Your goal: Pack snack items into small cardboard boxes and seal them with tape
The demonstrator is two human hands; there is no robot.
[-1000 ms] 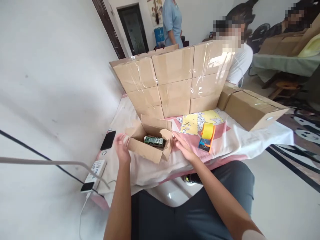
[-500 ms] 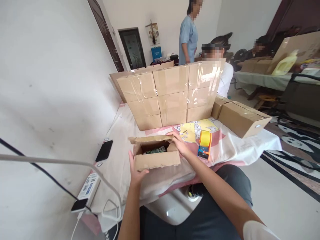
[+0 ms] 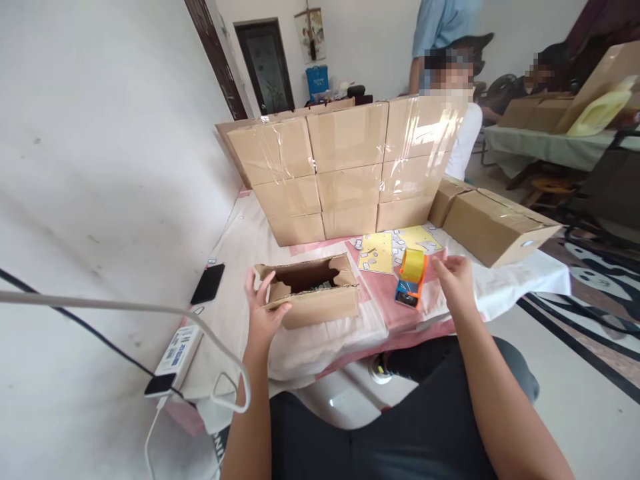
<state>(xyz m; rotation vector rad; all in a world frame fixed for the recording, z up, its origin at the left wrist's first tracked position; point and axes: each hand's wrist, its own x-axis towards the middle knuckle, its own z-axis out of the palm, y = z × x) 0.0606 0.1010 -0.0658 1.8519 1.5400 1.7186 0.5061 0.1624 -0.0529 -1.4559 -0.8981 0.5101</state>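
Note:
A small cardboard box (image 3: 320, 308) stands on the cloth-covered table in front of me, its top flaps raised and something dark and printed inside. My left hand (image 3: 263, 310) grips the box's left end, with fingers over the rim and thumb on the near side. My right hand (image 3: 454, 277) is off the box, just right of an orange and blue tape dispenser (image 3: 409, 290) carrying a yellow roll. Its fingers are apart, and I see nothing in them.
Taped-together cartons (image 3: 345, 170) form a wall at the back of the table. A long carton (image 3: 493, 223) lies at the right. On the left are a black phone (image 3: 208, 284), a power strip (image 3: 179, 350) and a white cable (image 3: 150, 303). People are beyond the cartons.
My right hand has let go of the box and moved right, past the tape dispenser. My left hand stays on the box, whose flaps now stand more upright. The view has shifted slightly.

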